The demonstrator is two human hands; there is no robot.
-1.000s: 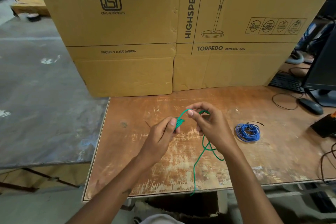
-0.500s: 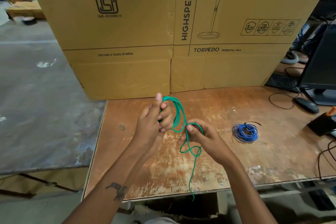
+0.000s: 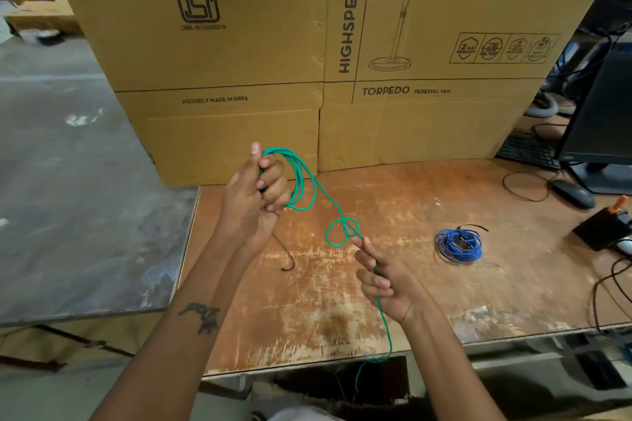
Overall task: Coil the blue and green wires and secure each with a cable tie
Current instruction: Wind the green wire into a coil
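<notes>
Several loops of thin green insulated wire (image 3: 301, 181) are held raised above the far left part of a worn brown plywood tabletop (image 3: 427, 284), clenched in the left hand (image 3: 254, 195), whose fingers are curled around the bundle while the thumb points upward. From this bundle a single strand is led down and to the right, where a small twisted loop is formed just beyond the fingertips of the right hand (image 3: 383, 278). The strand is pinched between the thumb and forefinger of that hand, the remaining fingers being loosely curled. Below the right hand the wire is passed along the palm and wrist, then hangs over the near edge of the table.

A coiled bundle of thin blue insulated wire (image 3: 460, 244) lies flat on the tabletop, well apart to the right of both hands, with a black cable tie (image 3: 473, 226) seen at its far side. A second thin black cable tie (image 3: 285, 255) lies on the wood between the two forearms. Large tan cardboard boxes printed with a pedestal fan (image 3: 307, 44) stand along the far edge of the table. A black computer mouse (image 3: 573, 193) and a dark monitor (image 3: 605, 113) are seen at the right.
</notes>
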